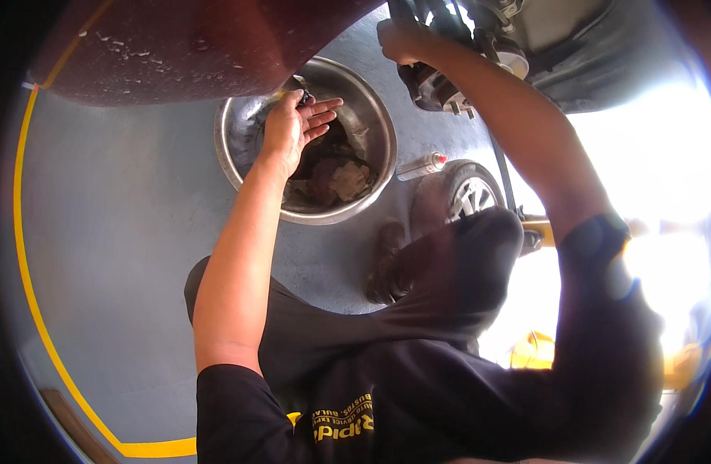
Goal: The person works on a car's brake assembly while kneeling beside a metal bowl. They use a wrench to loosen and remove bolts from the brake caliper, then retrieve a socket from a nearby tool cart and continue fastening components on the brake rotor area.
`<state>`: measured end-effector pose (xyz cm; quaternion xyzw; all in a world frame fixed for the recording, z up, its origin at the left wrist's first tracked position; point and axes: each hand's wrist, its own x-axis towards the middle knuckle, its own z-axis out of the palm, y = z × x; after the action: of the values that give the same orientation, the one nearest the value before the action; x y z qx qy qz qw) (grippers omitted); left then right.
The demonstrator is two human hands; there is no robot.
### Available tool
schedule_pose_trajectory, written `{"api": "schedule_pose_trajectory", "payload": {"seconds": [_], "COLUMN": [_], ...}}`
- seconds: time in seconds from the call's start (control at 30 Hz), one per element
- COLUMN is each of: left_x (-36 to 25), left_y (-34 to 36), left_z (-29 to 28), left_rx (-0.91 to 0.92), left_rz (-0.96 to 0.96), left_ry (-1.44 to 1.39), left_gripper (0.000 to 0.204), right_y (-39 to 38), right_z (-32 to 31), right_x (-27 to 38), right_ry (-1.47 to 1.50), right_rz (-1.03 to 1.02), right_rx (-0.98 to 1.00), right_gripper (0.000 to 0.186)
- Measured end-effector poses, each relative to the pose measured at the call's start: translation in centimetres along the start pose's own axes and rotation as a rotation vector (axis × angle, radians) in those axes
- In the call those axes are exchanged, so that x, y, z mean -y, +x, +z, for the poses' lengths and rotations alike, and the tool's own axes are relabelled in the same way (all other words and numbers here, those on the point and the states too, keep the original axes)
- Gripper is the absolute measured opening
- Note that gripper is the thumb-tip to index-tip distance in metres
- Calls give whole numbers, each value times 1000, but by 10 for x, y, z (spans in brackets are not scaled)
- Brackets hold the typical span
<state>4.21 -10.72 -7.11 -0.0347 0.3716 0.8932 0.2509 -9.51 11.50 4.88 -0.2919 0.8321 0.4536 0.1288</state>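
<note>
My left hand (pixel 290 131) is over a round metal basin (pixel 387 158), palm turned up. Three of its fingers are stretched out, while a small black part (pixel 305 97) sits at the thumb and seems pinched there. Inside the basin lie dark liquid or grime and a crumpled pale rag (pixel 350 182). Up at the right, my right hand (pixel 403 42) is closed among dark parts of a wheel hub assembly (pixel 436 89) with protruding studs. What its fingers grip is hidden.
A dark red car panel (pixel 177 54) overhangs at upper left. Right of the basin are a spray can (pixel 422 165) with a red top, a wheel (pixel 473 195) and my dark shoe (pixel 388 259). A yellow line (pixel 19 185) crosses the grey floor. Glare washes out the right side.
</note>
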Motion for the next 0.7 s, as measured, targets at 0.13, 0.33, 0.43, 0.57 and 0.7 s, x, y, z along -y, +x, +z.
{"api": "schedule_pose_trajectory", "payload": {"seconds": [0.13, 0.33, 0.43, 0.57, 0.7], "left_x": [1, 4, 5, 5, 4], "left_y": [9, 10, 11, 8, 7], "left_z": [0, -12, -23, -26, -25], "left_rx": [38, -10, -20, -10, -30], "left_rz": [-7, -60, -100, -84, -101], "left_ry": [-14, 23, 91, 111, 100], "left_gripper": [24, 24, 26, 24, 24], "right_y": [6, 7, 8, 4, 6], "right_z": [13, 19, 12, 5, -8], "right_x": [-1, -2, -3, -4, -5], "right_ry": [340, 5, 8, 117, 322], "right_rz": [286, 33, -2, 102, 352], "right_rx": [-128, -165, -98, -106, -110], "right_gripper": [17, 17, 18, 18, 17]}}
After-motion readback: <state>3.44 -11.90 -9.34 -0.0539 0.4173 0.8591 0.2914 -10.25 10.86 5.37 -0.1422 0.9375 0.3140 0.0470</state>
